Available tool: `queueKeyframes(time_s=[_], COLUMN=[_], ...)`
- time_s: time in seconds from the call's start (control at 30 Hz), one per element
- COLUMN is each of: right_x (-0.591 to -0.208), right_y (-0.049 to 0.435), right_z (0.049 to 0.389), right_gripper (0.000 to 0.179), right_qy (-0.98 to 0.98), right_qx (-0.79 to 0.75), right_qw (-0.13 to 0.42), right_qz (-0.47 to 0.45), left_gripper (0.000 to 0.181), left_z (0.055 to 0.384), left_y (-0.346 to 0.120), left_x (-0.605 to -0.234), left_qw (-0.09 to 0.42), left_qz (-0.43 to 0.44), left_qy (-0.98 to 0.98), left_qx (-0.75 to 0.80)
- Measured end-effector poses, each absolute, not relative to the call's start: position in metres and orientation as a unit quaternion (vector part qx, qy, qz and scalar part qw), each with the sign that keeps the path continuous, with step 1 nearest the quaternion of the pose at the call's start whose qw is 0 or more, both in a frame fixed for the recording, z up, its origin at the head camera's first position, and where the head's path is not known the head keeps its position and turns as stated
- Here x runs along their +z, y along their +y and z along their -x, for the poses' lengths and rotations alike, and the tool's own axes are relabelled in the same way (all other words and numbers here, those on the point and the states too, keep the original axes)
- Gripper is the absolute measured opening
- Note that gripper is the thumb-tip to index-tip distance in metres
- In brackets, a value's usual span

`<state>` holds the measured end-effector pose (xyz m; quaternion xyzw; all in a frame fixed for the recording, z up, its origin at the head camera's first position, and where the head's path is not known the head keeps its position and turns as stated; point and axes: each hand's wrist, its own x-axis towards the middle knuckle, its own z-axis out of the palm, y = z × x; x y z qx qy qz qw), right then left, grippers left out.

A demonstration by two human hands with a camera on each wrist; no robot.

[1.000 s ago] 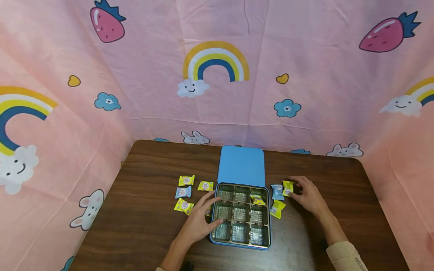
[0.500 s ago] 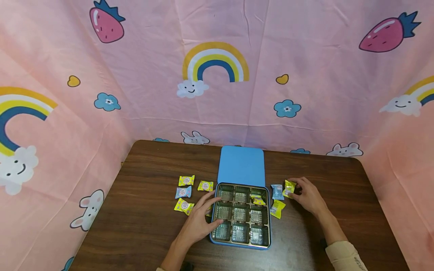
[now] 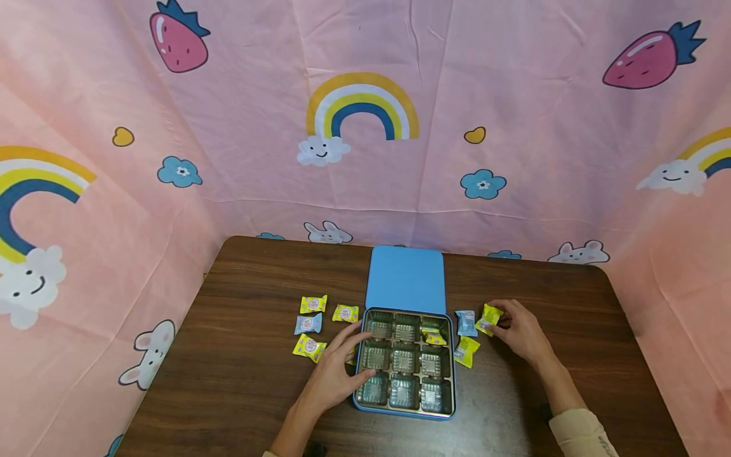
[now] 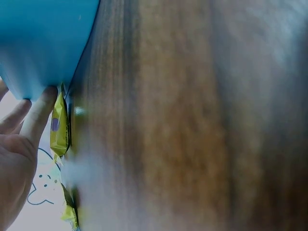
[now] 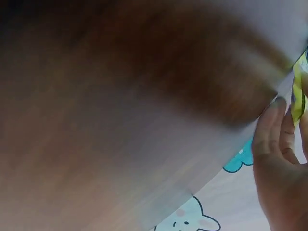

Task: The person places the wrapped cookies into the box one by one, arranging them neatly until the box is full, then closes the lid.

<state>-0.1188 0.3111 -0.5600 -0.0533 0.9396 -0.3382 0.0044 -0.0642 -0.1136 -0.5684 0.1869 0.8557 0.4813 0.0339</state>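
A blue tin (image 3: 404, 416) with a gold tray of small square compartments stands on the table. One yellow wrapped candy (image 3: 434, 336) lies in its back right compartment. Spread along the tin's left side is my left hand (image 3: 335, 368), its extended fingers touching the tin wall (image 4: 43, 43) in the left wrist view. Right of the tin, my right hand (image 3: 521, 333) pinches a yellow wrapped candy (image 3: 488, 319) between thumb and fingers. The right wrist view catches that candy (image 5: 298, 96) at its edge. A blue candy (image 3: 466, 323) and another yellow candy (image 3: 467, 352) lie beside the tin.
The tin's blue lid (image 3: 405, 279) lies open toward the back. Left of the tin are several wrapped candies, among them a blue one (image 3: 308, 324) and a yellow one (image 3: 309, 348); one is partly hidden by my left hand. A printed pink cloth (image 3: 365, 178) surrounds the wooden table (image 3: 251, 393).
My right hand has closed its fingers on the yellow candy and shifted it slightly to the right, tilting it. The left hand and the tin have stayed put.
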Motion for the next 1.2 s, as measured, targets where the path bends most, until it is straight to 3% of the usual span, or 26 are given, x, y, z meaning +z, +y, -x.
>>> queueKeyframes(time_s=[0.4, 1.2], right_x=[-0.557, -0.533], right_y=[0.311, 0.281], right_z=[0.109, 0.086], right_gripper=[0.046, 0.045], right_qy=[0.924, 0.898], right_qx=[-0.380, -0.440], right_qw=[-0.028, -0.009], right_qz=[0.027, 0.027], left_gripper=[0.063, 0.063], left_z=[0.065, 0.065], left_y=[-0.113, -0.114], left_x=[-0.569, -0.569], left_qw=[0.030, 0.047], left_qz=[-0.195, -0.182], left_qy=[0.854, 0.849], left_qx=[0.482, 0.494])
